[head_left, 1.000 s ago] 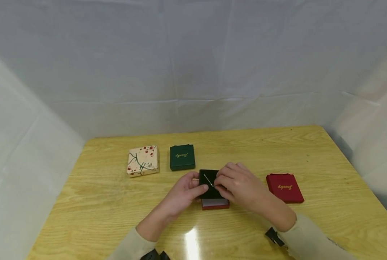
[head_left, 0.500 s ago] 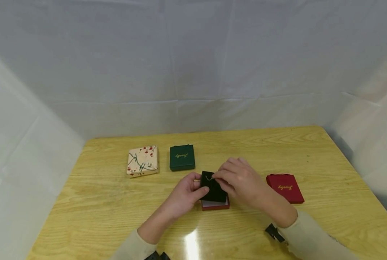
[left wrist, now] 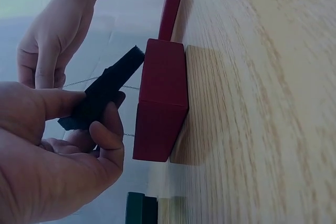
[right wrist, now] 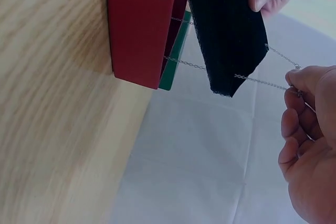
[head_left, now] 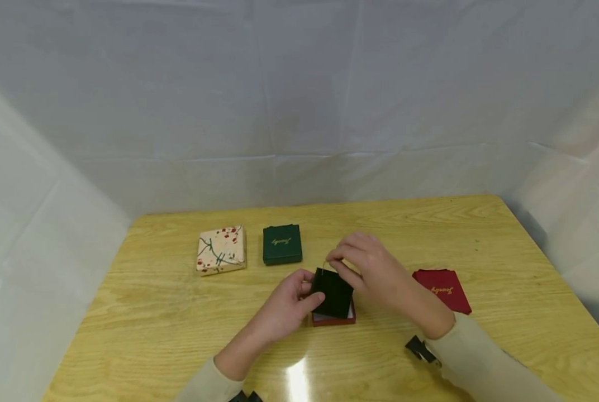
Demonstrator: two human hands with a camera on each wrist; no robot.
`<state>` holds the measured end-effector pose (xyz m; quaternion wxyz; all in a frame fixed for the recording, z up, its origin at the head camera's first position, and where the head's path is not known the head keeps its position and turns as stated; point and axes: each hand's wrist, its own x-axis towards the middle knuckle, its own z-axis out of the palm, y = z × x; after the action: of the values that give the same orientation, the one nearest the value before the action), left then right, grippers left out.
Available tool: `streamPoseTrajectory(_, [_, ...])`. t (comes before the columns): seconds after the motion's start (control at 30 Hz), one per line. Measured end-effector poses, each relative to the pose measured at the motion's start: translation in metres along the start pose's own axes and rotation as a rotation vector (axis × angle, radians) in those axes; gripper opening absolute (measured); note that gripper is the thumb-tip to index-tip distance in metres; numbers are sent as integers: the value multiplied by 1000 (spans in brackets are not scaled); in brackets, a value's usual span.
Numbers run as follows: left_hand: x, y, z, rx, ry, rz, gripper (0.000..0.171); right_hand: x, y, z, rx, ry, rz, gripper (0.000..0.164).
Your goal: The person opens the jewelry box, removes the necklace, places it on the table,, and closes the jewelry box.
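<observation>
A black velvety insert pad (head_left: 336, 297) is tilted above the open red box base (head_left: 333, 321), held along one edge between the thumb and fingers of my left hand (head_left: 286, 307). Thumb and forefinger of my right hand (head_left: 375, 271) pinch a thin silver chain necklace (right wrist: 261, 81) just beyond the pad's far edge. In the right wrist view the chain runs from those fingertips to the pad, and two strands hang from the pad's other side into the red box. The left wrist view shows the pad (left wrist: 107, 85) edge-on, apart from the table.
A red lid (head_left: 450, 293) with gold lettering lies to the right, partly behind my right forearm. Further back stand a green jewelry box (head_left: 282, 244) and a cream box with a floral print (head_left: 221, 249). Everything rests on a wooden table (head_left: 169, 335) before a white cloth.
My right hand has moved up and away, drawing the chain off the pad's face to past its far edge. The pad has turned slightly and come nearer, over the red box base.
</observation>
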<state>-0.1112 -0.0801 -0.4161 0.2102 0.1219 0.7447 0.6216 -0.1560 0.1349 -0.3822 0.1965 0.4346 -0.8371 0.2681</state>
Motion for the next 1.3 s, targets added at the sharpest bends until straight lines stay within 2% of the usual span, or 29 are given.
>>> streamPoseTrajectory(0.27, [-3, 2, 0, 32, 3, -2, 27, 9, 4, 4, -11, 2, -13, 8])
streamPoseTrajectory(0.63, [-3, 3, 0, 74, 12, 13, 26, 18, 9, 9, -30, -26, 39, 6])
streamPoseTrajectory(0.97, [-1, -1, -1, 83, 7, 11, 24, 22, 14, 15, -16, -56, 110, 4])
streamPoseTrajectory(1.3, [-5, 4, -1, 106, 11, 33, 21, 23, 18, 18, 25, -106, 202, 5])
